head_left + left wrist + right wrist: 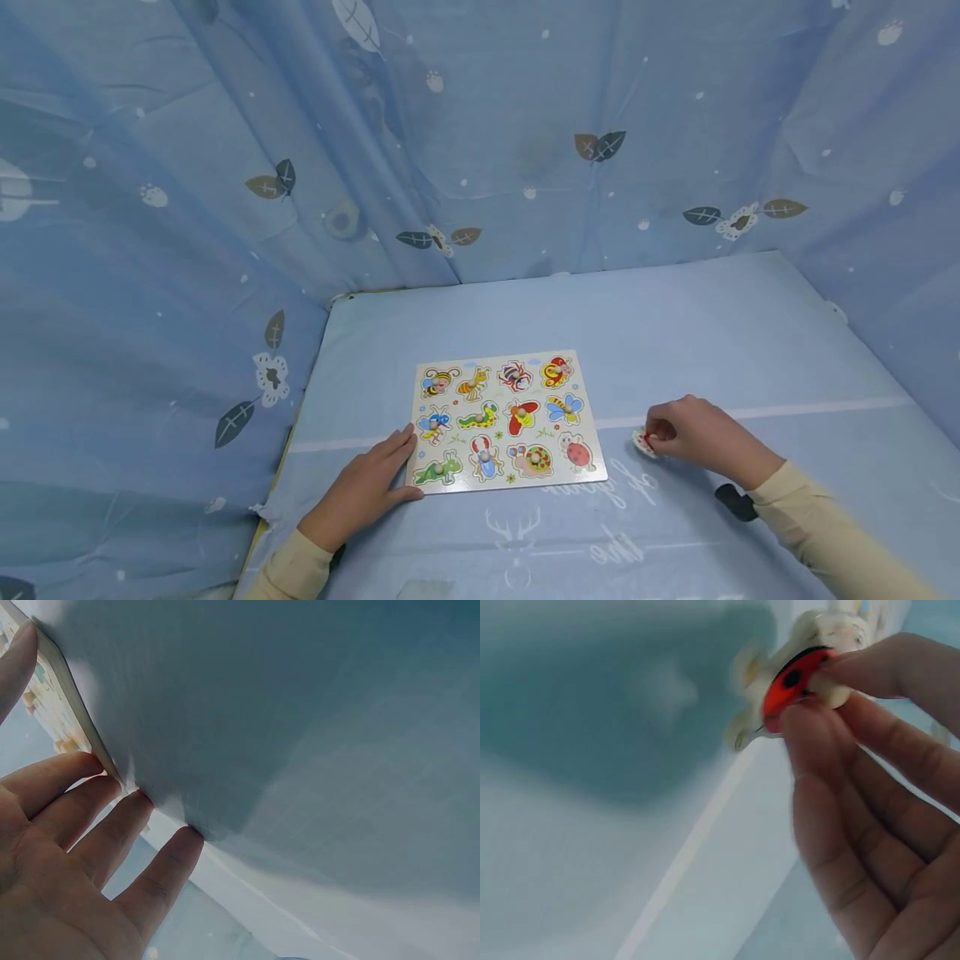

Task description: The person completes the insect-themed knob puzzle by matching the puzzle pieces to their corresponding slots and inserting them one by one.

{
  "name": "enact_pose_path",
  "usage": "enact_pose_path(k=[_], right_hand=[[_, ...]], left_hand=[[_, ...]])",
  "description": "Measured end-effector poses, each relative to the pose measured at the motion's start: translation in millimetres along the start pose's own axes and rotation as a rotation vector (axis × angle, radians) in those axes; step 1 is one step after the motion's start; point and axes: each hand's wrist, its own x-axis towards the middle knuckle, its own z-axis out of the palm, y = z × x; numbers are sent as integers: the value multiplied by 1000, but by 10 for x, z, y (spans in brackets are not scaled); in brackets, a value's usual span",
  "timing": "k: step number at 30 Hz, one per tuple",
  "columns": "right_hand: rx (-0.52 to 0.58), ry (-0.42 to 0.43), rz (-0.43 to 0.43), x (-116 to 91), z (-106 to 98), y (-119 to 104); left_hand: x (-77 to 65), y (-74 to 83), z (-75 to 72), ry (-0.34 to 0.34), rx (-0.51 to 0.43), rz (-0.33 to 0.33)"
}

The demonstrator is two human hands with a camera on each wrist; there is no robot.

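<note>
A wooden insect peg puzzle board (465, 437) lies on the table, several knobbed pieces in its recesses. At its lower right, the ladybug recess (578, 452) shows only its printed picture, with no knob. My left hand (367, 483) touches the board's left edge, thumb at the near corner and fingers straight along the side. To the right of the board, my right hand (693, 437) pinches the red-and-white ladybug puzzle piece (642, 442) by its knob. In the right wrist view the ladybug piece (787, 682) is tilted, with thumb and fingertips around the pale knob.
A pale blue cloth (675, 333) with white print covers the table. Blue leaf-patterned curtains (525, 125) hang behind and at both sides. The table's left edge (300, 400) runs beside the left forearm. Dark straps sit at both wrists.
</note>
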Motion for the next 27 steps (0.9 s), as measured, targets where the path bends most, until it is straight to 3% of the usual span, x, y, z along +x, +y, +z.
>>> enact_pose_path(k=[5,13,19,27], right_hand=[[94,-39,-104,237,140,-267],[78,-53,-171,460,323,-563],[74,-63,-122,506,403,-638],[75,-39,12,481,501,-732]], left_hand=[[4,-2,10,-7,0,-3],[22,29,23,-9,1,3],[25,55,35,0,-3,8],[20,41,46,-1,13,9]])
